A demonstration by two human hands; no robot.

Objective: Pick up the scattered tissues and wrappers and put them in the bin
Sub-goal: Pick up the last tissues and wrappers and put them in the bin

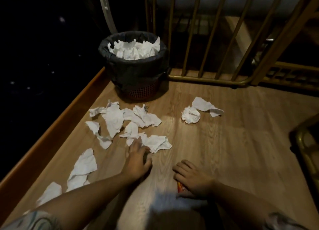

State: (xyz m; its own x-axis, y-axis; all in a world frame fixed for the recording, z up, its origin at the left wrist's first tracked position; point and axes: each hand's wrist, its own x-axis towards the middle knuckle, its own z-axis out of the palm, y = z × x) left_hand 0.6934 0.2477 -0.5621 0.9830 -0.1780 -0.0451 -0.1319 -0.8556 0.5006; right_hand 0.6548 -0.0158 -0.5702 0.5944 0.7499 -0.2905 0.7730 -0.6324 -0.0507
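Observation:
A round bin (134, 74) with a dark liner stands at the back, heaped with white tissues. Several crumpled white tissues (114, 119) lie scattered on the wooden floor in front of it. A tissue ball (190, 114) and a flatter tissue (203, 105) lie to the right. My left hand (138, 159) reaches forward, fingers spread, its fingertips touching the nearest tissue (158, 142). My right hand (191, 177) lies palm down on the floor, over an orange-red wrapper (180, 188) that shows at its lower edge.
A brass-coloured railing (203, 79) runs behind and to the right of the bin. A wooden border (57, 126) edges the floor on the left, with darkness beyond. More tissues (82, 167) lie near my left forearm. Part of a brass frame (307, 146) stands at the right.

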